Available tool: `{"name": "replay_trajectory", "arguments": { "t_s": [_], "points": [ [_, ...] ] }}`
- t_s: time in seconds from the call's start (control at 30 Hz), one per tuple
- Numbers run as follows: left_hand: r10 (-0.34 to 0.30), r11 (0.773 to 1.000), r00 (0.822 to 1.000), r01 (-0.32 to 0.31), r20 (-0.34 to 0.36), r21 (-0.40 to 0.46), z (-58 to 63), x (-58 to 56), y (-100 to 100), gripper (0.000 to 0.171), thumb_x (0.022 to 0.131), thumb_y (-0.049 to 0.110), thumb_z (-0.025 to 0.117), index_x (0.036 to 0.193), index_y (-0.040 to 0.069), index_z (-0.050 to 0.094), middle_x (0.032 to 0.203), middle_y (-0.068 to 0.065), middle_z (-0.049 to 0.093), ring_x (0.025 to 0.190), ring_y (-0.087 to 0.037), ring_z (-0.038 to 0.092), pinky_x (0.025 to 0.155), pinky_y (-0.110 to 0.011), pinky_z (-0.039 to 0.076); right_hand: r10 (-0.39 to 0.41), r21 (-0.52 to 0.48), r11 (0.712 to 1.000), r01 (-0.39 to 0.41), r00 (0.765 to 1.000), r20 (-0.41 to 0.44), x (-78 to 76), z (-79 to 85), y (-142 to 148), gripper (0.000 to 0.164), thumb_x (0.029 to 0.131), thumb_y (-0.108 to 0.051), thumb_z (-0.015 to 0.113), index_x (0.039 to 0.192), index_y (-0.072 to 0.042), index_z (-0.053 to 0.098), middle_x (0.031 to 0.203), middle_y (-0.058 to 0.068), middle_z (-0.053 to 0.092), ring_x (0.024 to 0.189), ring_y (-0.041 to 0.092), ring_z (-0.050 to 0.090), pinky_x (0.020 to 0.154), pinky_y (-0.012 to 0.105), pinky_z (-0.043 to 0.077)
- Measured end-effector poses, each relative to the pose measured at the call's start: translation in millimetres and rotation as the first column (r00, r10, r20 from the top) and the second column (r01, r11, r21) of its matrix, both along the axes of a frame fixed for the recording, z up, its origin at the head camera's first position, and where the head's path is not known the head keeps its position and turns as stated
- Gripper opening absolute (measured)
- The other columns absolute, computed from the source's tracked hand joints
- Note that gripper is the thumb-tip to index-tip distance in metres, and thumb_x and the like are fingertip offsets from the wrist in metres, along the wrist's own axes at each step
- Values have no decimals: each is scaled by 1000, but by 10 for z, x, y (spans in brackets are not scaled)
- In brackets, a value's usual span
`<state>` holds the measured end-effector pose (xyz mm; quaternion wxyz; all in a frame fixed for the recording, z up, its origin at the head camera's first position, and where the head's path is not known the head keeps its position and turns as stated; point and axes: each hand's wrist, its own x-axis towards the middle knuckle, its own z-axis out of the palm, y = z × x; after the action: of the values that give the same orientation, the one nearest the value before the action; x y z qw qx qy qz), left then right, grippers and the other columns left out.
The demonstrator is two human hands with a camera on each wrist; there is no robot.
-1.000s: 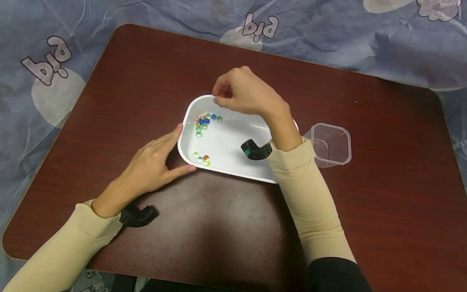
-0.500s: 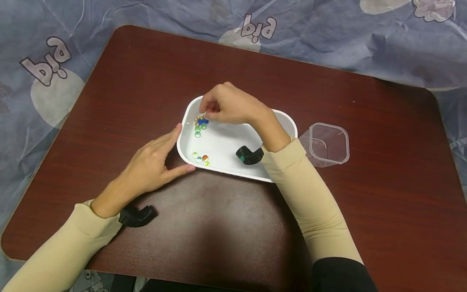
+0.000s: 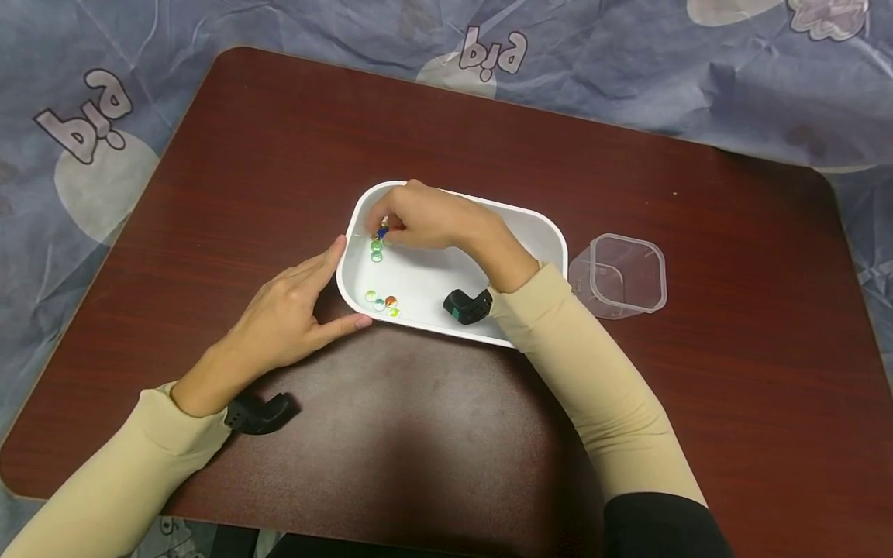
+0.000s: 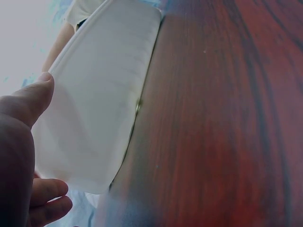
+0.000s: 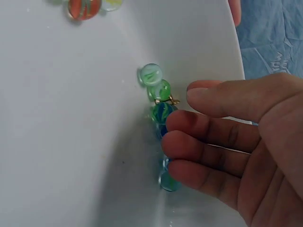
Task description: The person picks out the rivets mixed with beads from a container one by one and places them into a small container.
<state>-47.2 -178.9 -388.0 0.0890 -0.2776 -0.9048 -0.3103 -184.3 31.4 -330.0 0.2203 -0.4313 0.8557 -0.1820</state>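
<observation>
A white tray (image 3: pixel 446 319) holds several glass marbles. Green ones (image 3: pixel 377 256) and blue ones lie at its far left corner, with small gold-coloured metal pieces (image 5: pixel 176 100) among them. A second group, including an orange marble (image 5: pixel 84 7), sits by the near left corner. My right hand (image 3: pixel 436 219) is down inside the tray at the far left group; in the right wrist view its thumb and fingertips are apart, with the fingers beside the marbles and partly covering them. My left hand (image 3: pixel 284 314) rests spread at the tray's left end, index fingertip and thumb touching its rim.
A clear plastic container (image 3: pixel 628 275) lies on its side just right of the tray. The dark wooden table (image 3: pixel 432 434) surrounds both, and a blue patterned cloth (image 3: pixel 335 31) hangs or lies beyond its far edge.
My right hand has moved left and down, from over the tray's far rim to the marbles in the far left corner, now covering several of them. The left hand stays put.
</observation>
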Motion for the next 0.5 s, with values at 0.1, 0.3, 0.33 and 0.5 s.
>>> {"name": "replay_trajectory", "arguments": {
  "t_s": [0.1,0.3,0.33,0.5],
  "points": [
    [0,1000,1000,0,-7,0,-4,0,2,100,89,75,42,152,-3,32,141,-26,51,126,-38,53,100,-55,44,14,14,1000,-14,1000,-7,4,-20,-22,22,93,-1,58,106,-8,74,77,2,57,68,12,46,68,25,36],
    [2,1000,1000,-2,-15,-2,-6,-4,2,101,89,76,40,152,-3,32,140,-26,51,125,-39,54,99,-56,44,30,34,999,-29,999,-16,-3,-51,-40,20,93,0,60,104,-7,74,81,3,60,72,14,48,70,25,39],
    [2,1000,1000,-2,-13,-3,-6,-5,1,101,89,76,40,152,-3,32,140,-26,51,126,-38,53,99,-56,44,30,38,999,-29,999,-16,-4,-55,-42,20,93,0,60,104,-7,74,81,3,60,72,14,48,70,25,39],
    [3,1000,1000,-3,-6,-7,-7,-5,-5,101,89,76,41,152,-2,31,141,-25,51,126,-38,53,99,-55,44,25,43,999,-24,1000,-17,-1,-67,-49,21,91,1,60,104,-7,74,77,3,57,71,14,48,69,25,38]
  ]
}}
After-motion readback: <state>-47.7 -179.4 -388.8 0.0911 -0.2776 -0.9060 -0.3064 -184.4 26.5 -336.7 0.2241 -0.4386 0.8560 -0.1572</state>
